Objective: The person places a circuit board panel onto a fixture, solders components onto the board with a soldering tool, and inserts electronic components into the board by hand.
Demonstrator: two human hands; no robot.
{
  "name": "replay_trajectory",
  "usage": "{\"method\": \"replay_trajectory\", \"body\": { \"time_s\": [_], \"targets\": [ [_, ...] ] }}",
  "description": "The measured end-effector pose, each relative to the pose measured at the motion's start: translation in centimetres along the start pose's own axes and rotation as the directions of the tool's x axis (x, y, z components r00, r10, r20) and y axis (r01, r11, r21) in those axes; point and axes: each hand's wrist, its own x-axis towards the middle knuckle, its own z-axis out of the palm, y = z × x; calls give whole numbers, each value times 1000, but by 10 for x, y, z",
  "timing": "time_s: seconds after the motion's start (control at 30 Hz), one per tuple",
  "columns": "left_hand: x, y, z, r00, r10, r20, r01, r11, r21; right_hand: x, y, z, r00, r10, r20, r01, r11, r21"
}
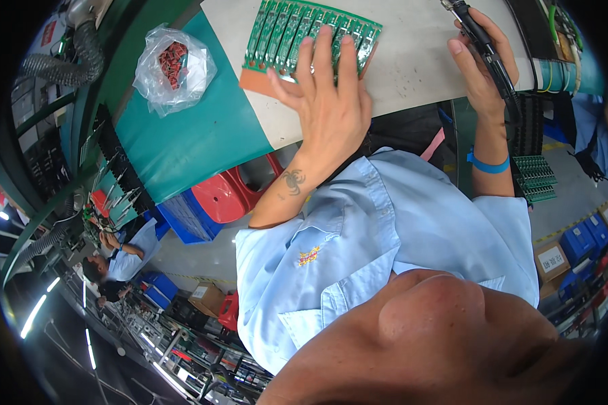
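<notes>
Fingers spread, my left hand [331,111] lies over the near edge of a panel of green circuit boards [284,37] in long narrow strips. Its fingertips touch the panel. An orange-brown sheet [257,82] shows underneath, along the panel's near and right edges. To the right, my right hand [483,74] is closed around a long black hand tool [486,47] with a metallic upper end, held above the pale mat [412,74]. What kind of tool it is, I cannot make out. Its tip is cut off by the frame's top edge.
A clear plastic bag [199,74] of small red parts lies on the green mat [175,142] at left. Cables [554,61] run along the bench's right end. More green boards [534,177] sit lower at right. A red stool [219,196] stands beneath the bench; a co-worker [125,256] sits far left.
</notes>
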Motion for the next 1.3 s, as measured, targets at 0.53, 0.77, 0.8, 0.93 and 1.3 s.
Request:
{"method": "replay_trajectory", "body": {
  "time_s": [0.53,0.77,0.8,0.93,1.3],
  "targets": [
    [-38,-65,-39,970,-241,16,240,970,24,1,6,-11,997,-66,46,71,990,-124],
    [-37,-91,-38,977,-203,-60,203,979,-4,-20,-13,-24,937,-227,266,291,928,-234],
    [-36,-94,-37,980,-179,-87,178,984,-22,-29,-19,-24,942,-188,276,247,949,-196],
    [-34,-105,-44,983,-156,-93,152,987,-56,-50,-40,-20,914,-134,383,194,973,-123],
    [33,-214,48,993,-119,-16,115,979,-169,-57,-46,14,720,-105,686,207,976,-69]
  ]
}}
